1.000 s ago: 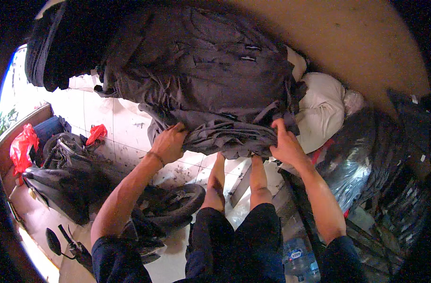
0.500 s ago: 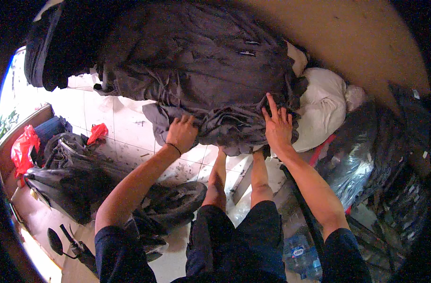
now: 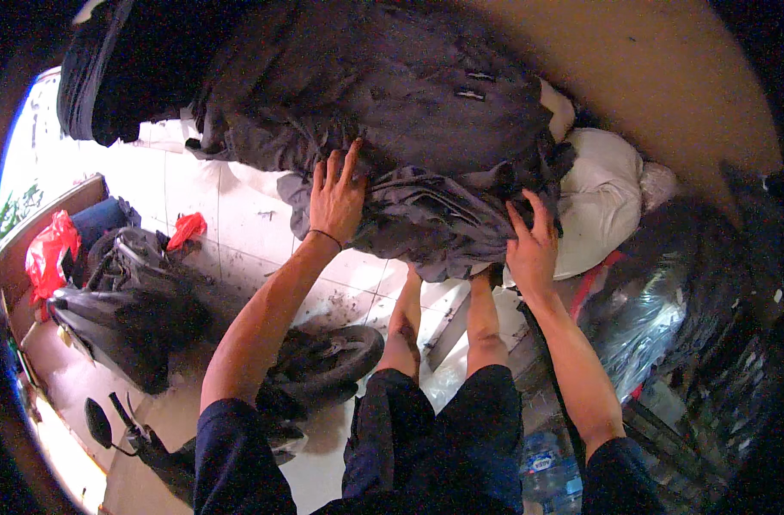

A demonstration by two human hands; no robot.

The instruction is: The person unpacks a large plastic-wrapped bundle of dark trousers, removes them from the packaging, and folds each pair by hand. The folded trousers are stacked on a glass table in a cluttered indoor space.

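A dark grey garment [image 3: 461,129] lies spread over a pile in front of me, with two small pale tags on it. Its near edge is bunched into folds. My left hand [image 3: 336,202], with a dark band at the wrist, rests on the bunched cloth at the left, fingers stretched forward and apart. At the near right corner of the garment is my right hand [image 3: 534,249], fingers spread and slightly bent against the folds. Neither hand shows cloth clasped in it. A white stuffed sack [image 3: 602,206] bulges out from under the garment's right side.
Black plastic-wrapped bundles [image 3: 710,300] crowd the right side. Several clear bottles [image 3: 546,468] stand low by my leg. At left are a motorbike [image 3: 134,318], red plastic bags [image 3: 53,253] and a stack of dark cloth [image 3: 109,77]. Debris dots the tiled floor [image 3: 259,215].
My left hand has slid forward over the cloth and its fingers have straightened. My right hand has drawn back slightly toward the garment's near right edge. The view has shifted a little.
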